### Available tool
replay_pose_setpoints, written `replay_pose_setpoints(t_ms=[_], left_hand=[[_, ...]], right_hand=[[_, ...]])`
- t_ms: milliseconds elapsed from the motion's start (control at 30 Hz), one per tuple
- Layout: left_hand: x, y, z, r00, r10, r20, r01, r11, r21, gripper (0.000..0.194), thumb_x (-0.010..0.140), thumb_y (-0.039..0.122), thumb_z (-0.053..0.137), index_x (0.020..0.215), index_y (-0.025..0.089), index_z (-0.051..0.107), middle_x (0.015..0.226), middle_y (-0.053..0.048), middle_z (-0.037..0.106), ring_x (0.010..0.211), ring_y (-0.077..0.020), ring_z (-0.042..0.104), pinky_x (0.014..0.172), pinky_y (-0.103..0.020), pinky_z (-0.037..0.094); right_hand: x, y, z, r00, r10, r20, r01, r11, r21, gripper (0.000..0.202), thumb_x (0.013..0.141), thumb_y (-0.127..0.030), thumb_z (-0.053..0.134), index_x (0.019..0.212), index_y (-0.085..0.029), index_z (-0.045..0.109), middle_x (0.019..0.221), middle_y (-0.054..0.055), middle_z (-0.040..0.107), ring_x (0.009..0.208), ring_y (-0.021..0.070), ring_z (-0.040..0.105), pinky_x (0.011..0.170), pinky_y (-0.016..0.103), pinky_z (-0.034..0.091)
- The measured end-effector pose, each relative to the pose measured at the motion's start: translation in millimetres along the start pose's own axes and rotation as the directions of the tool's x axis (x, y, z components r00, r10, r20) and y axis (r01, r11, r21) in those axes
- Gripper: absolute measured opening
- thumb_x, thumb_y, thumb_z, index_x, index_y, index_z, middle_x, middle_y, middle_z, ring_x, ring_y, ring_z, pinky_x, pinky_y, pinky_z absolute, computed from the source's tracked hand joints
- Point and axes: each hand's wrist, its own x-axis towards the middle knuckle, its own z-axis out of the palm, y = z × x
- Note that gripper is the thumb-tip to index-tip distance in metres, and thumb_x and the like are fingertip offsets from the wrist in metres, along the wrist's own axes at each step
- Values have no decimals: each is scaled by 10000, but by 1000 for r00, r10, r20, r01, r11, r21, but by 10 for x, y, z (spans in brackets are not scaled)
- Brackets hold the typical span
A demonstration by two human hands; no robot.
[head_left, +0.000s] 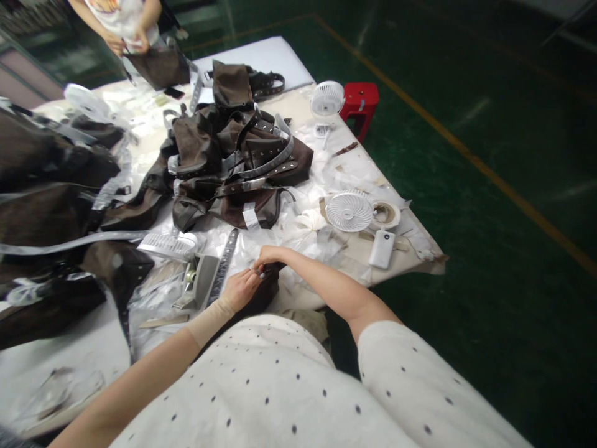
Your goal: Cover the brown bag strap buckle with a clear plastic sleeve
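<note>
Brown leather fills most of this head-camera view of a cluttered worktable [280, 56]. At the near edge, the person's two bare hands meet over a dark brown leather piece [261, 297] that lies on the table just in front of their body. The left hand [240, 289], with a beige band around its wrist, is curled, its fingertips pinched on the top edge of the piece. The right hand [269, 255] comes in from the right and bends down, its fingers closed on the same spot, touching the left hand's fingertips. What exactly sits between the fingertips is too small to tell.

Just left of the hands a grey studded strap [224, 264] lies on clear plastic, beside a white comb-like part [165, 244]. Farther back, in the middle of the table, a heap of brown bags and straps [237, 162] is piled up. To the right of the hands lie a small white fan [349, 211], a roll of tape [385, 214] and a white power bank [382, 249]. A second white fan [327, 99] stands at the far edge, near a red stool [359, 104] on the green floor. At the top left, another person's hands [127, 42] hold something pale.
</note>
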Motion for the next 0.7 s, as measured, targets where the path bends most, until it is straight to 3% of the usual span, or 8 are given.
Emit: replay_pose_setpoints(t_ms=[267,533,700], left_hand=[[-21,-9,15,999,-47,-6,47,999,-16,317,965,289,382,710,186,540,741,-70,653,713,-165,605,630,-262,416],[-20,3,25,999,-41,-29,40,999,-18,279,960,273,398,737,188,542,748,-58,654,705,-156,604,636,-255,408],[-37,6,31,998,-19,-61,18,1000,-18,290,962,272,401,718,183,529,733,-49,651,690,-146,598,631,-248,412]], right_hand=[[-43,139,-38,998,-66,8,63,976,207,150,569,-243,777,536,-146,668,450,-53,490,521,102,410,536,252,278],[42,215,-61,990,-119,82,84,935,343,135,627,-262,721,618,-137,671,608,16,644,541,109,504,515,216,320],[28,210,-117,975,-183,124,125,920,371,123,605,-156,678,723,-137,707,697,40,703,562,124,552,516,209,348]])
